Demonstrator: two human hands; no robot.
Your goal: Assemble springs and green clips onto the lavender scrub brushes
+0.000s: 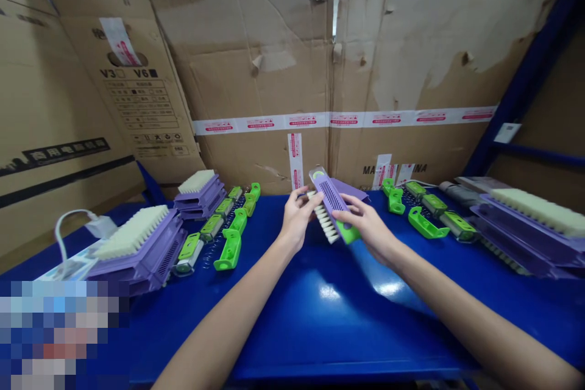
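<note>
Both hands hold one purple brush [329, 198] with cream bristles and a green end, tilted above the middle of the blue table [320, 317]. My left hand [297, 219] grips its bristle side from the left, fingers curled. My right hand [365, 225] clasps the lower green end from the right. A second purple piece [351, 189] lies just behind the brush.
Stacks of purple brushes sit at left [141, 244], back left [198, 192] and far right [534, 222]. Green handles and clips lie in rows at left [228, 244] and right [427, 222], with small springs. Cardboard walls [292, 73] close the back and left. A white cable [75, 219] lies far left.
</note>
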